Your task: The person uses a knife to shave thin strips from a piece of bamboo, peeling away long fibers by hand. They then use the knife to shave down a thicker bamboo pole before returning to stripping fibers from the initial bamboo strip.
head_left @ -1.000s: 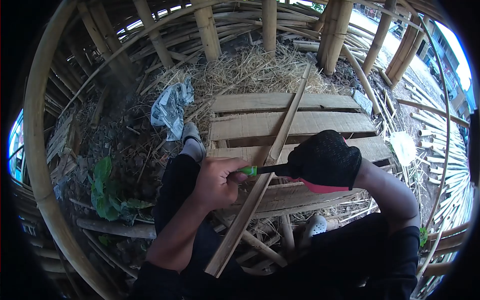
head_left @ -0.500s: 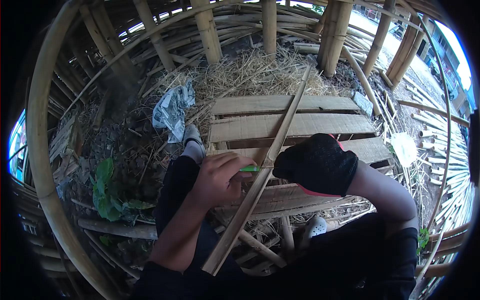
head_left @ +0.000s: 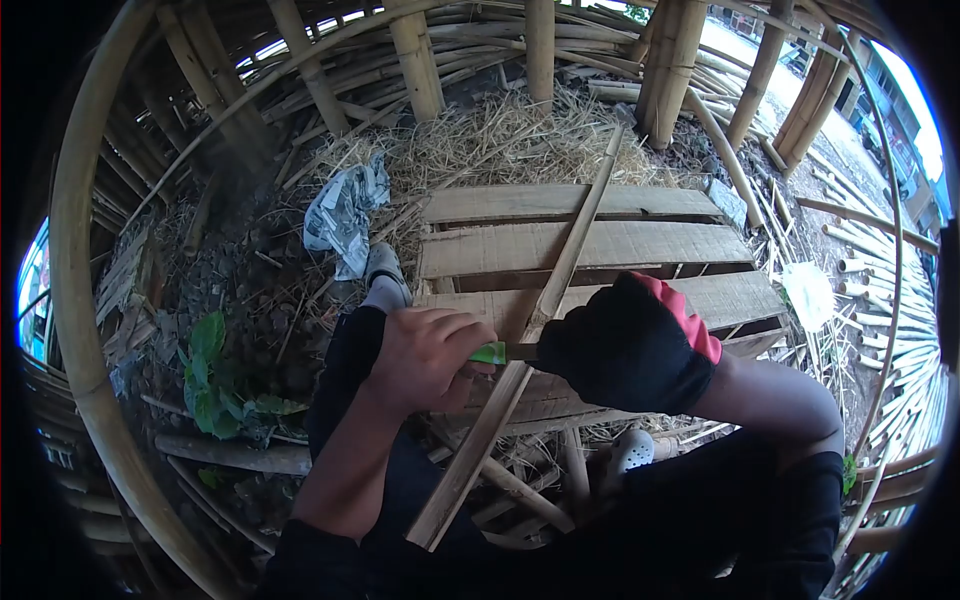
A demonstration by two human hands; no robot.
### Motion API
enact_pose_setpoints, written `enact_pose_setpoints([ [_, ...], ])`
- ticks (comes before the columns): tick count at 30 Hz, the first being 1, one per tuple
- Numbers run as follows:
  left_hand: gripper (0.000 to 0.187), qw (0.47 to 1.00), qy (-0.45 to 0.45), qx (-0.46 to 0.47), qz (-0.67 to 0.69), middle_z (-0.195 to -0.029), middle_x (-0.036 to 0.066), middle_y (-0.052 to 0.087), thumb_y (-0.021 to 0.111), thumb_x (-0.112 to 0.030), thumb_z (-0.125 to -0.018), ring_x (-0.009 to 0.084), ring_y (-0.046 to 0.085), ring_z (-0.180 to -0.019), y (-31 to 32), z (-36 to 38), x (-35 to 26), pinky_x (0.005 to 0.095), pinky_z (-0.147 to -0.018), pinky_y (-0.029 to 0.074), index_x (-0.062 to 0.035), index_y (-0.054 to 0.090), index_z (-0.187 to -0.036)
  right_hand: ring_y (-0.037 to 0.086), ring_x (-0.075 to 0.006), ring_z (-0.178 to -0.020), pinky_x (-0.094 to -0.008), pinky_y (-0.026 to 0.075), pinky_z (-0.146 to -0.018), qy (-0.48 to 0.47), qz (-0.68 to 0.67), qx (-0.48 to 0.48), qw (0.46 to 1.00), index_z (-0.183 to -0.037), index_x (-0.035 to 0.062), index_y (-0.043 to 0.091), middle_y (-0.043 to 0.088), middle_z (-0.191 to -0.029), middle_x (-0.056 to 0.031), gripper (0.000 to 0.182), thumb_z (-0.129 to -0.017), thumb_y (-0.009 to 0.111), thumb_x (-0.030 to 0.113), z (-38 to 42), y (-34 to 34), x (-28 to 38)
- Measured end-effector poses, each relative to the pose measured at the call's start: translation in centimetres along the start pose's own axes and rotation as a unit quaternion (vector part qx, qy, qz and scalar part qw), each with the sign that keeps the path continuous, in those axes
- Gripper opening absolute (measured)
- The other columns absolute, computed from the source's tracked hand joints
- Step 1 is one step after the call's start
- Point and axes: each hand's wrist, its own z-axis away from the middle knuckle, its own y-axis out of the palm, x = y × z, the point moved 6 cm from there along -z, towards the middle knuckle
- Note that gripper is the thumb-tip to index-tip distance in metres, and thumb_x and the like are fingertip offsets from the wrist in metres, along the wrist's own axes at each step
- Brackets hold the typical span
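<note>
A long split bamboo strip lies diagonally across a slatted wooden platform, its near end over my lap. My bare left hand is closed around the green handle of a knife. From that handle the dark knife blade runs crosswise over the strip, level with a raised node. My right hand, in a black and red glove, is a fist at the blade's other end, just right of the strip. The gloved fingers hide the blade's tip.
The platform's pale slats have gaps between them. Straw and crumpled newspaper lie beyond and to the left. Bamboo posts stand around me, with a curved pole at left. Cut bamboo pieces are piled at right.
Both hands and the knife have moved toward my body and slightly left along the strip. My gloved wrist has turned, showing more red. The strip stays nearly in place.
</note>
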Motion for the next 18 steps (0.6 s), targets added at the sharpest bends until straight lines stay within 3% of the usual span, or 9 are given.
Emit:
enact_pose_setpoints([
  [5,0.022,0.996,0.030,-0.069,-0.050,-0.074,0.006,0.063,0.071,-0.018,-0.065,0.0254,0.067,-0.063,-0.9,0.5,-1.0,0.0335,-0.053,0.049,-0.0079,0.063,-0.083,0.052,-0.0157,-0.047,-0.0336,0.035,-0.041,-0.013,-0.032,-0.058,0.998,-0.070,0.0187,0.064,0.051,-0.057,0.0029,0.007,-0.070,0.069,0.023,-0.2,-0.8,0.6],
  [9,0.022,0.996,0.016,-0.068,-0.050,-0.070,0.006,0.062,0.070,-0.017,-0.062,0.0250,0.065,-0.058,-0.9,0.3,-1.7,0.0330,-0.051,0.048,-0.0069,0.063,-0.081,0.057,-0.0193,-0.048,-0.0338,0.041,-0.042,0.005,-0.089,-0.048,0.995,-0.074,0.0146,0.062,0.055,-0.060,-0.0004,0.005,-0.074,0.066,0.018,-0.1,-1.4,0.4],
  [12,0.017,0.992,0.013,-0.123,-0.027,-0.060,0.008,0.056,0.065,-0.013,-0.060,0.0264,0.060,-0.051,-1.1,0.3,-1.9,0.0349,-0.048,0.045,-0.0044,0.062,-0.074,0.058,-0.0199,-0.049,-0.0336,0.042,-0.042,0.013,-0.076,-0.018,0.997,-0.074,0.0142,0.063,0.057,-0.061,-0.0010,0.005,-0.074,0.066,0.018,-0.4,-1.7,0.6],
  [15,0.013,0.990,0.012,-0.133,-0.039,-0.060,0.008,0.057,0.065,-0.014,-0.065,0.0267,0.060,-0.052,-1.6,0.5,-1.7,0.0351,-0.050,0.046,-0.0050,0.062,-0.074,0.059,-0.0205,-0.050,-0.0352,0.045,-0.044,0.034,-0.082,-0.019,0.996,-0.074,0.0135,0.064,0.059,-0.062,-0.0017,0.008,-0.074,0.068,0.020,-0.2,-0.7,0.7],
  [17,0.014,0.998,-0.024,-0.047,-0.039,-0.061,0.010,0.058,0.065,-0.018,-0.078,0.0292,0.059,-0.052,-1.1,0.2,-1.1,0.0361,-0.051,0.046,-0.0045,0.063,-0.076,0.061,-0.0218,-0.052,-0.0368,0.047,-0.047,0.013,-0.098,-0.030,0.995,-0.075,0.0134,0.064,0.060,-0.064,-0.0021,0.010,-0.075,0.068,0.022,0.0,0.4,0.7],
  [18,0.014,0.998,-0.021,-0.045,-0.041,-0.061,0.010,0.058,0.065,-0.018,-0.078,0.0292,0.059,-0.052,-0.8,0.2,-0.8,0.0361,-0.051,0.046,-0.0045,0.063,-0.076,0.061,-0.0218,-0.052,-0.0368,0.047,-0.047,0.016,-0.097,-0.033,0.995,-0.075,0.0134,0.064,0.060,-0.064,-0.0021,0.010,-0.075,0.068,0.022,0.1,1.0,0.2],
])
